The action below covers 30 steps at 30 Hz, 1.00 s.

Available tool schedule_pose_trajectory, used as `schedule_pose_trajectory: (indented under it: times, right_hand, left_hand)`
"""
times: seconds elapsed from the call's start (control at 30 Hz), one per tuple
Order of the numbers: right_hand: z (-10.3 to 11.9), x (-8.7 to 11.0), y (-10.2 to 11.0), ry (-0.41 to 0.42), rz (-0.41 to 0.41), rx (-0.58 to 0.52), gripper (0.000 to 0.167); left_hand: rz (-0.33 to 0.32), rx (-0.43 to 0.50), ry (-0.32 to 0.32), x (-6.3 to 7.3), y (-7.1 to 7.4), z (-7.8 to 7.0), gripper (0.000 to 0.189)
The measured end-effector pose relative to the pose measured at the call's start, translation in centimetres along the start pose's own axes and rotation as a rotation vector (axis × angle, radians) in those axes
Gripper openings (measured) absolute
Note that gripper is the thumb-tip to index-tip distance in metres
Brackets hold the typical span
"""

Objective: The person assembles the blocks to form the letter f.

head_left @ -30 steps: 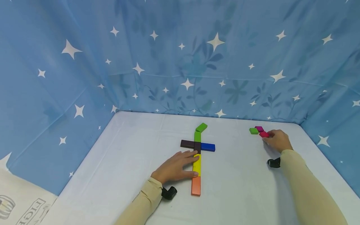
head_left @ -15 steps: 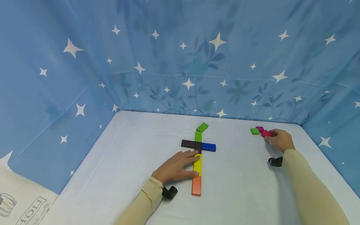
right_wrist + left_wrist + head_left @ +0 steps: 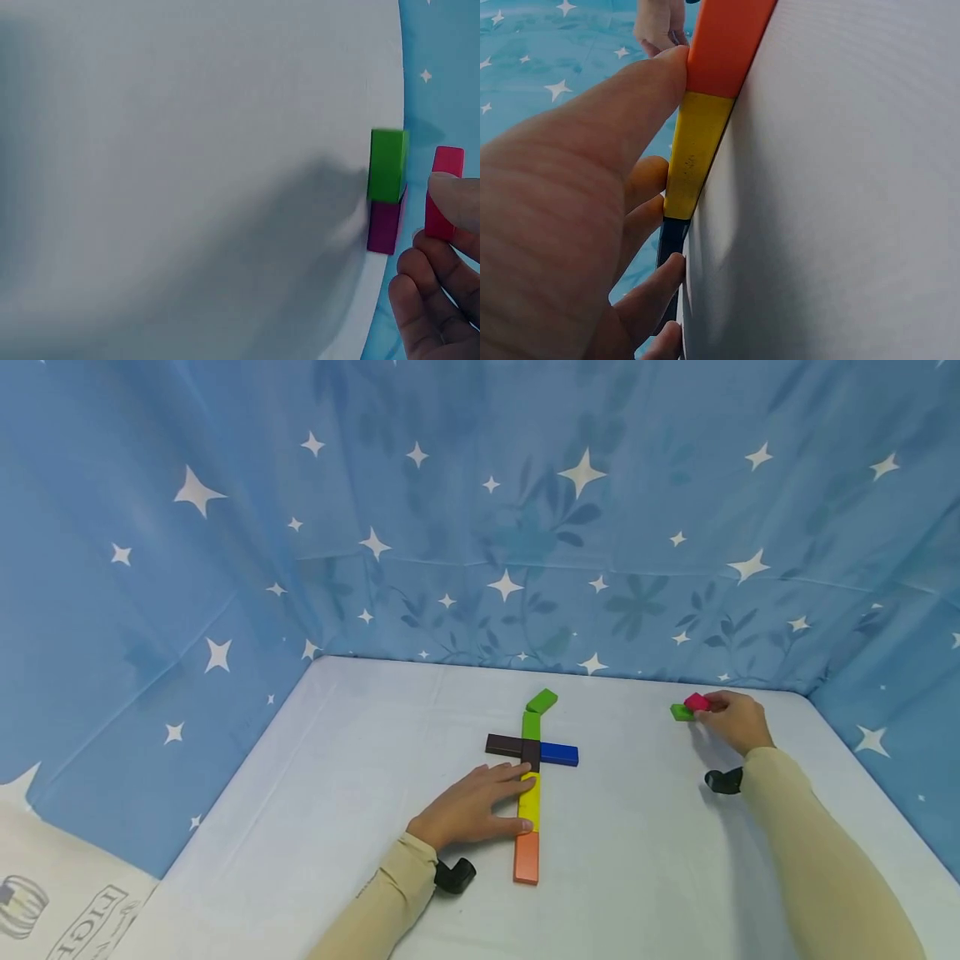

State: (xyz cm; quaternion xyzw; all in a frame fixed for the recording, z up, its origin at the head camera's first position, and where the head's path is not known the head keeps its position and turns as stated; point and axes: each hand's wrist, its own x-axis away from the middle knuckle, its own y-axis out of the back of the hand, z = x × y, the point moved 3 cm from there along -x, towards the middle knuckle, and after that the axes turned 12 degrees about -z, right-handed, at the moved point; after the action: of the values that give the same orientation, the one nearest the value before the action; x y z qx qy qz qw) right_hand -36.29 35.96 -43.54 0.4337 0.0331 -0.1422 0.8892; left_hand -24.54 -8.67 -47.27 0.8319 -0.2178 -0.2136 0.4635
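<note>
My left hand (image 3: pixel 467 806) lies with spread fingers along the yellow block (image 3: pixel 529 802), thumb where it meets the orange block (image 3: pixel 527 858). In the left wrist view its fingertips touch the side of that row. Thumb and fingers of my right hand (image 3: pixel 735 720) pinch a pinkish-red block (image 3: pixel 444 202), held up off the table. Beside it on the table are a green block (image 3: pixel 387 165) and a magenta block (image 3: pixel 384 228), touching each other. The head view shows the red block (image 3: pixel 697 702) in front of the magenta one, which it hides.
Beyond the yellow block, the row continues with a dark brown block (image 3: pixel 531 754), a green block (image 3: pixel 531 725) and a slanted green block (image 3: pixel 542 701). Another dark block (image 3: pixel 503 745) and a blue block (image 3: pixel 559 754) form side arms. A starry blue curtain (image 3: pixel 450 527) borders the white table (image 3: pixel 360 735).
My right hand has raised the red block from beside the magenta block and carried it slightly left and away from me. The left hand stays in place on the row.
</note>
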Motion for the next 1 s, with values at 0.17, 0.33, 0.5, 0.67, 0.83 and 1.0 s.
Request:
schedule_pose_trajectory:
  times: [0.17, 0.33, 0.5, 0.67, 0.83, 1.0]
  right_hand:
    - [1.5, -0.3, -0.8, 0.061, 0.006, -0.007, 0.051]
    - [3.3, -1.0, -1.7, 0.143, -0.005, -0.029, 0.048]
    - [4.7, -1.6, -2.7, 0.185, -0.001, -0.061, 0.044]
    - [6.1, -1.7, -3.8, 0.19, 0.043, -0.089, 0.044]
    - [7.6, -1.9, -4.9, 0.157, 0.1, -0.1, 0.047]
    - [9.0, -2.3, -6.0, 0.176, 0.117, -0.109, 0.046]
  left_hand:
    - [-0.007, 0.006, -0.008, 0.1, 0.0, 0.0, 0.073]
    - [-0.006, 0.0, -0.01, 0.2, 0.0, -0.1, 0.072]
    - [-0.008, -0.005, -0.016, 0.1, 0.0, 0.0, 0.072]
    - [-0.003, 0.001, -0.003, 0.1, -0.1, -0.1, 0.072]
    - [-0.003, 0.005, -0.008, 0.1, 0.1, -0.3, 0.072]
    - [-0.014, 0.006, -0.017, 0.2, 0.3, -0.3, 0.072]
